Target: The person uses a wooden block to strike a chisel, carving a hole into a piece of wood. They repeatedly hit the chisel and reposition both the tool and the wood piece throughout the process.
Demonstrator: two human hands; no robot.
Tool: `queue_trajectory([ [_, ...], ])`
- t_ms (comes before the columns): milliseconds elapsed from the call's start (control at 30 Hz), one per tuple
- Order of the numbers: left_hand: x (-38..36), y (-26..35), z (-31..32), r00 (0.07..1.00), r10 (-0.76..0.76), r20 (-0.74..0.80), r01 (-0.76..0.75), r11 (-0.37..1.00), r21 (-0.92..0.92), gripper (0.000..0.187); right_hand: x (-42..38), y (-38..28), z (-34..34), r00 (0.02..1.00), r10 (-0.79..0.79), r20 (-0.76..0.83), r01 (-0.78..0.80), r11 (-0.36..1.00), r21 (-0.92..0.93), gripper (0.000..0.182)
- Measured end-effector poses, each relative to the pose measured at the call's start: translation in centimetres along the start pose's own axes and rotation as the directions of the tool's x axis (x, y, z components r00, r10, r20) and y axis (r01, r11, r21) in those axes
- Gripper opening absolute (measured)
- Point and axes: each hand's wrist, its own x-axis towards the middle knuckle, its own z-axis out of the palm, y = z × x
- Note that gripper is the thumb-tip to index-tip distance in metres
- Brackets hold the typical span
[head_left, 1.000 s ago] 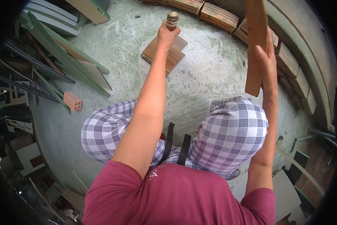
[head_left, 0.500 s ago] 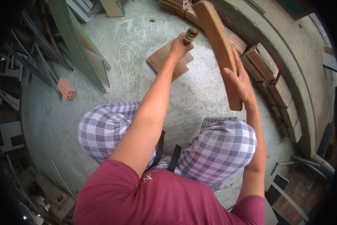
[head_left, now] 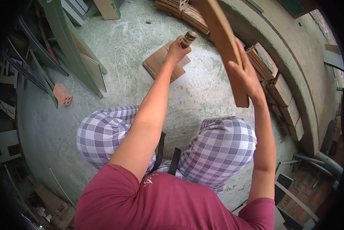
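Note:
My left hand is closed in a fist around a dark round handle with pale bands. The rest of that tool is hidden by the fist. Beneath and behind this hand, a squarish brown wooden board with a notched corner lies on the floor. To the right, my right hand grips a long, slightly curved wooden plank near its lower end, thumb on the near face and fingers along the far edge. The plank slants up and away, its far end cut off by the top of the view.
Stacked hollow bricks line a curved concrete kerb on the right. One loose brick lies at the left, near leaning green panels. My checked trouser legs are bent below my arms.
The plank and my right hand have shifted a little away from me, so the plank's far end has left the view. My left hand keeps hold of the handle. The whole view has shifted slightly.

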Motion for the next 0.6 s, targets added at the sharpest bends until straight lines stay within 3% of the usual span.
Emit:
queue_trajectory([
  [67,-0.3,0.1,0.0,1.0,0.004,0.005,-0.004,0.999,-0.038,0.038,0.7,-2.6,-1.2,0.977,-0.104,-0.184,0.119,0.99,0.074,0.084],
  [200,-0.3,0.9,-0.3,1.0,0.024,-0.009,-0.024,1.0,-0.007,0.039,1.1,-2.3,1.0,0.912,-0.085,-0.401,0.176,0.965,0.196,0.084],
  [233,-0.3,0.9,0.0,1.0,0.023,-0.007,-0.023,1.0,-0.004,0.04,1.0,0.4,2.2,0.932,-0.134,-0.337,0.162,0.985,0.055,0.085],
  [267,-0.2,0.5,0.2,1.0,0.027,-0.008,-0.028,1.0,-0.008,0.04,0.4,2.2,2.6,1.0,0.018,-0.023,-0.02,0.996,-0.091,0.086],
  [333,0.1,0.0,0.2,0.998,0.062,-0.014,-0.06,0.996,0.068,0.041,0.0,3.0,3.5,0.976,0.144,0.165,-0.135,0.989,-0.067,0.084],
  [400,0.6,-0.3,0.2,0.997,0.058,-0.041,-0.055,0.996,0.068,0.041,0.5,1.7,1.6,0.972,0.184,0.147,-0.176,0.982,-0.066,0.083],
  [433,-0.2,-0.4,0.1,0.998,0.045,-0.045,-0.042,0.996,0.074,0.041,0.9,1.3,0.9,0.995,0.072,0.071,-0.068,0.996,-0.066,0.081],
  [467,-0.3,-0.4,-0.1,0.998,0.039,-0.046,-0.035,0.997,0.074,0.041,0.9,-0.8,0.1,0.997,0.057,0.045,-0.06,0.997,0.055,0.081],
  [600,-0.6,1.1,-0.5,1.0,-0.012,-0.024,0.012,1.0,0.005,0.039,1.8,-3.4,-1.3,0.953,-0.018,-0.302,0.085,0.974,0.209,0.086],
])
